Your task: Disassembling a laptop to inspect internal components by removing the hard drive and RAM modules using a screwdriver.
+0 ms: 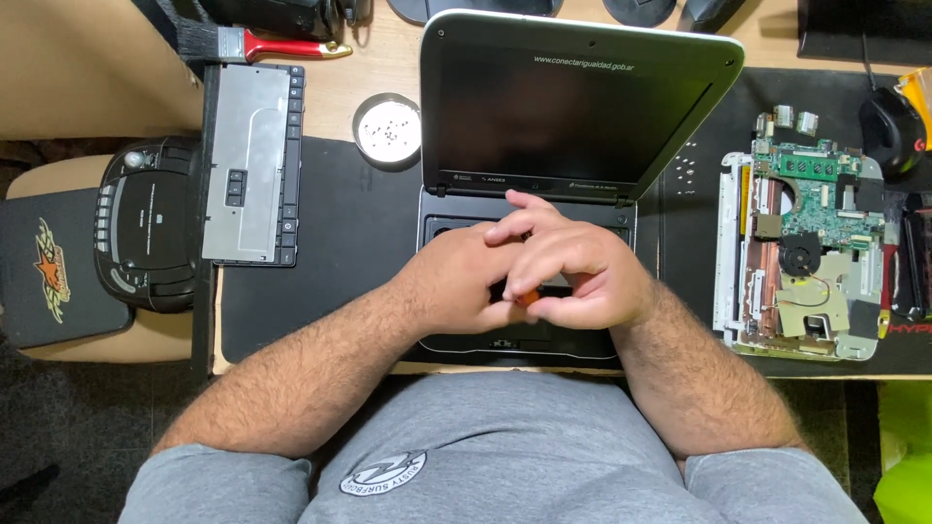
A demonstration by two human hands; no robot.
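Observation:
An open laptop (582, 97) with a dark screen and no keyboard in its base lies on a black mat in front of me. Both hands meet over the laptop's base. My left hand (456, 286) and my right hand (582, 267) are closed together around a small orange-handled tool (527, 300), of which only a tip of orange shows between the fingers. Which hand carries the tool is not clear. The base under the hands is mostly hidden.
A detached keyboard (248, 160) lies face down at left, beside a black radio player (146, 228). A round tin (388, 128) with small screws stands by the screen. A bare laptop chassis with circuit board (806, 243) lies at right, near a mouse (888, 131). A brush (252, 44) lies at top left.

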